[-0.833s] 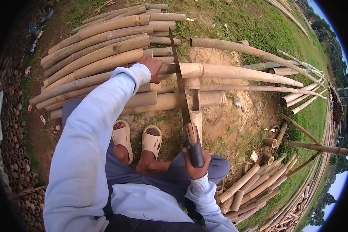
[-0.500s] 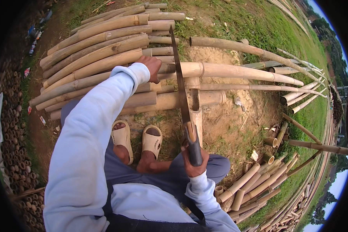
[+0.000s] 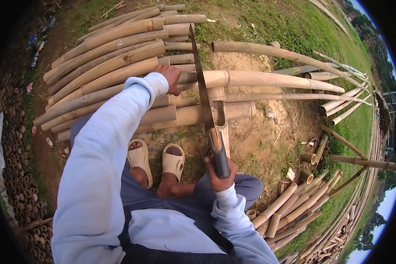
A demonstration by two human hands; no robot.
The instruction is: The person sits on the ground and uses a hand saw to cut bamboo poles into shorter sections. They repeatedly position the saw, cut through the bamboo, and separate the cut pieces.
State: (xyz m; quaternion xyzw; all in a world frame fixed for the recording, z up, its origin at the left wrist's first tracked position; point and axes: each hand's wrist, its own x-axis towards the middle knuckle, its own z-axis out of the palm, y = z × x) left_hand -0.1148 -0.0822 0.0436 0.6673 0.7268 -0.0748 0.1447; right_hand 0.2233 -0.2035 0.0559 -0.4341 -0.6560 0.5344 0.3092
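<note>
A hand saw with a long dark blade (image 3: 201, 83) and a black and wooden handle (image 3: 221, 163) is gripped in my right hand (image 3: 222, 178), in front of my right knee. Its blade points away from me and crosses a thick, pale bamboo pole (image 3: 268, 79) near that pole's left end. On the left side of the blade, my left hand (image 3: 169, 78) is closed on a bamboo pole, whose darker end (image 3: 188, 78) shows beside the knuckles. Under the pale pole stands a notched bamboo post (image 3: 219, 112).
Several cut bamboo lengths (image 3: 114, 44) lie side by side at the left. Another long pole (image 3: 259, 49) stretches out at the far right. Shorter pieces (image 3: 286, 207) are piled near my right knee. A bamboo frame (image 3: 365, 163) stands at the right edge. My sandalled feet (image 3: 172, 163) rest below the poles.
The saw and my right hand have slid forward, away from my body. My left hand keeps its hold on the bamboo; the whole view has shifted slightly.
</note>
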